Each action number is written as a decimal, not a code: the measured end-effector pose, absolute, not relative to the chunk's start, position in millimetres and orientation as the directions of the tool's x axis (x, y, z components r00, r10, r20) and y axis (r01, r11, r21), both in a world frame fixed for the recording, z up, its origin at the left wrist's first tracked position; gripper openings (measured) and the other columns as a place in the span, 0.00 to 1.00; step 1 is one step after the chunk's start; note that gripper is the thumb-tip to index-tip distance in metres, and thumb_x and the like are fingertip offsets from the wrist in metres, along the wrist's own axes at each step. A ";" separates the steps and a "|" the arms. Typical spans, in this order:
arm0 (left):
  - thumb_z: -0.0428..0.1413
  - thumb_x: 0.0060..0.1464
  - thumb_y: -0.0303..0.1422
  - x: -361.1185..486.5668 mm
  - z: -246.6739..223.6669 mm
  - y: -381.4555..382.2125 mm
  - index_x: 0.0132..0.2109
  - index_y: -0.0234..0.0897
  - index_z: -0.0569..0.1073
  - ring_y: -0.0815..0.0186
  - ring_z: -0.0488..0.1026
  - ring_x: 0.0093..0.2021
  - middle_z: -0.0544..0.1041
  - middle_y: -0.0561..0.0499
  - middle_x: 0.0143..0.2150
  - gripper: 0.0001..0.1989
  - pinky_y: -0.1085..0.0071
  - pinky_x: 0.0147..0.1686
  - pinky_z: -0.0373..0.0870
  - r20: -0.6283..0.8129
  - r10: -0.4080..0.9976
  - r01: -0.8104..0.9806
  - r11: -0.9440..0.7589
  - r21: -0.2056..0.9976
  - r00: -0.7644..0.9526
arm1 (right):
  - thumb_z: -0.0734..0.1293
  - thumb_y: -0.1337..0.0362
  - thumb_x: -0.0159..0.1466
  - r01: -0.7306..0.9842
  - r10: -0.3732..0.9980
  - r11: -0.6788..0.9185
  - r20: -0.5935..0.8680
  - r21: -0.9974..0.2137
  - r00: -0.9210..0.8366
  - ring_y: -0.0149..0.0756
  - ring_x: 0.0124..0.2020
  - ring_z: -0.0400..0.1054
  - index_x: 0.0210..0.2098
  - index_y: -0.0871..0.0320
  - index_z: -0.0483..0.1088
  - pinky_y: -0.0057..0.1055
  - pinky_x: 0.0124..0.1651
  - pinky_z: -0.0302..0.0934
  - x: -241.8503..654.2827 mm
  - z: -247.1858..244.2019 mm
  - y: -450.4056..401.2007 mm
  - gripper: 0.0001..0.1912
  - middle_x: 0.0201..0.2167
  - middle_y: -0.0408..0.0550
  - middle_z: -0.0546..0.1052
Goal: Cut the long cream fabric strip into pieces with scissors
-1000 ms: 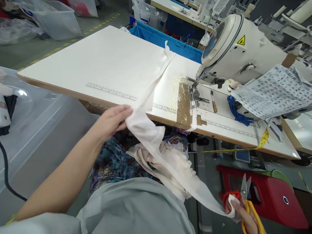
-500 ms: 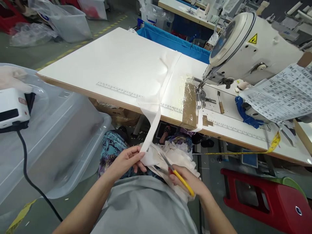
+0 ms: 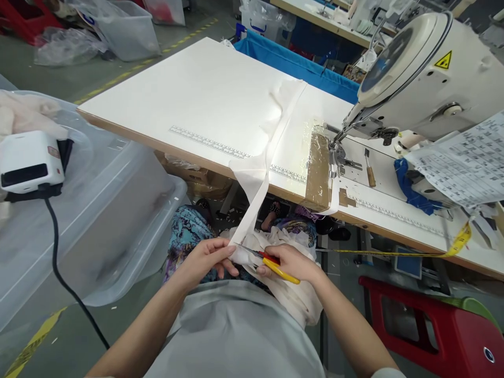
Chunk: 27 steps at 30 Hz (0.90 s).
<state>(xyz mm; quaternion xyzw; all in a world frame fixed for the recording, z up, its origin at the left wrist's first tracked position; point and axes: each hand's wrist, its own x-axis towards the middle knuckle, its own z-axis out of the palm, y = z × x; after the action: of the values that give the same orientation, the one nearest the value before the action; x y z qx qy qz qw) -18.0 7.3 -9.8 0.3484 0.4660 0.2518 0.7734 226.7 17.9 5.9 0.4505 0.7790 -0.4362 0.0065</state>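
Note:
A long strip of pale fabric (image 3: 258, 202) runs from the white table down over its front edge toward my lap. Its lower end is pinched between the fingers of my left hand (image 3: 210, 258). My right hand (image 3: 291, 261) grips scissors (image 3: 280, 270) with yellow and red handles. The blades point left and lie against the strip, close to my left fingertips; whether they are parted I cannot tell. A bunched heap of the same pale fabric (image 3: 305, 299) rests on my lap, partly under my right hand.
A sewing machine (image 3: 409, 79) stands on the right of the white table (image 3: 189, 94). A wooden-handled tool (image 3: 369, 168) and a yellow tape measure (image 3: 459, 241) lie by it. Clear plastic bins (image 3: 118, 210) stand at left, with a white device (image 3: 31, 163) on top. A red stool (image 3: 425, 325) is at right.
My right hand has brought the scissors left and turned them, so their blades now meet the strip beside my left fingers. My left hand keeps its pinch. The whole view has shifted slightly.

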 end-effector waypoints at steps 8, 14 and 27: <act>0.63 0.49 0.49 -21.0 -11.6 9.2 0.33 0.34 0.74 0.68 0.76 0.23 0.80 0.48 0.22 0.21 0.80 0.19 0.65 -0.534 0.718 -0.089 0.630 0.772 0.447 | 0.63 0.37 0.59 0.804 0.778 0.307 -0.353 -0.508 -0.520 0.28 0.21 0.47 0.22 0.56 0.57 0.28 0.26 0.40 220.1 11.7 15.7 0.29 0.18 0.37 0.58; 0.63 0.47 0.50 -21.9 -11.3 9.1 0.30 0.34 0.73 0.68 0.74 0.21 0.79 0.48 0.20 0.21 0.80 0.19 0.64 -0.526 0.729 -0.096 0.620 0.779 0.437 | 0.65 0.36 0.58 0.809 0.800 0.296 -0.331 -0.508 -0.500 0.28 0.20 0.48 0.20 0.56 0.58 0.27 0.25 0.40 218.5 8.1 13.7 0.30 0.16 0.38 0.58; 0.56 0.54 0.50 -24.7 -12.2 11.9 0.40 0.34 0.72 0.67 0.72 0.22 0.79 0.47 0.27 0.21 0.74 0.21 0.65 -0.513 0.732 0.086 0.536 0.840 0.448 | 0.66 0.39 0.59 0.816 0.828 0.250 -0.322 -0.521 -0.459 0.27 0.19 0.46 0.20 0.56 0.57 0.27 0.25 0.39 214.7 1.5 12.7 0.29 0.16 0.37 0.57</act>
<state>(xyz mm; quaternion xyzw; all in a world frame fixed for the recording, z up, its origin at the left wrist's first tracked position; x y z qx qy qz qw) -24.7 11.9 -12.2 0.4288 0.4772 0.2199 0.7349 214.7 12.7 1.5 0.5199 0.7906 -0.3233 -0.0090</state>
